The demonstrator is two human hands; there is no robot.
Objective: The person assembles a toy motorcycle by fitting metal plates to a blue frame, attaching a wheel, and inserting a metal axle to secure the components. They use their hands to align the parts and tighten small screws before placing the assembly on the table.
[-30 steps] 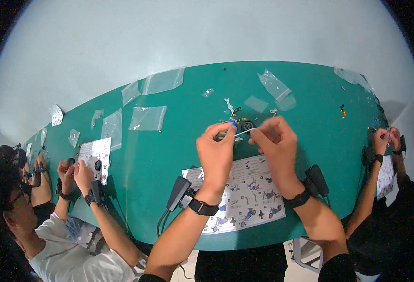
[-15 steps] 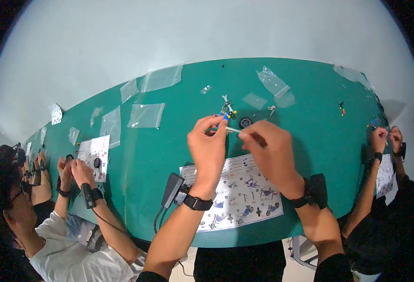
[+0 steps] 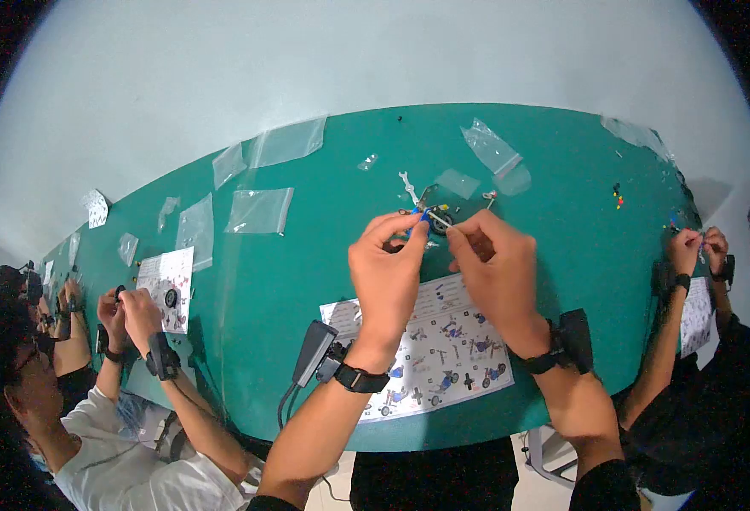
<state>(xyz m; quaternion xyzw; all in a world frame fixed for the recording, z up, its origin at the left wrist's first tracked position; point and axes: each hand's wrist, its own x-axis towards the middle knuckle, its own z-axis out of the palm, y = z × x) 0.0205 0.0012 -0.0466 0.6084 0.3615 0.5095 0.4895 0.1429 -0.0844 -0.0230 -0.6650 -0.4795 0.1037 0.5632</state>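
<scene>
Pinched between thumb and fingers of my left hand (image 3: 385, 274) is a small blue part (image 3: 422, 228), mostly covered by the fingertips. My right hand (image 3: 501, 271) grips the near end of a thin pale rod (image 3: 440, 220), whose other end meets the blue part. Just behind the fingers lies a black wheel (image 3: 441, 226), partly hidden. Beyond my left fingertips, a small metal wrench (image 3: 407, 186) rests on the table among small dark and yellow pieces. A printed instruction sheet (image 3: 464, 396) with pictures lies under my wrists.
On the green table (image 3: 307, 281) are several clear plastic bags, among them one bag (image 3: 260, 210) at left and another (image 3: 490, 146) at the back. Co-workers' hands (image 3: 130, 317) are at the left, with others (image 3: 698, 247) at the right. Small coloured pieces (image 3: 618, 198) lie right.
Both hands have shifted slightly right, and the rod now slopes more steeply against the blue part. The wheel is now partly covered by my fingers.
</scene>
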